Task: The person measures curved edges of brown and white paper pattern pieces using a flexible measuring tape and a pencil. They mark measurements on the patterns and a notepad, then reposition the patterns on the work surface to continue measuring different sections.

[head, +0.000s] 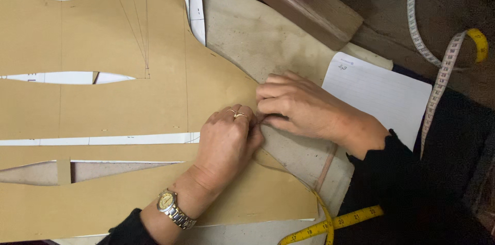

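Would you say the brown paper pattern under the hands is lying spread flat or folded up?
Spread flat: the brown paper pattern lies open across the table, its cut-out slits showing.

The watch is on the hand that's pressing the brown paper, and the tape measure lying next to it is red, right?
Not quite. The head view shows the tape measure is yellow, not red. The rest holds: the silver watch sits on the wrist of the left hand, which presses down on the brown paper pattern beside the right hand.
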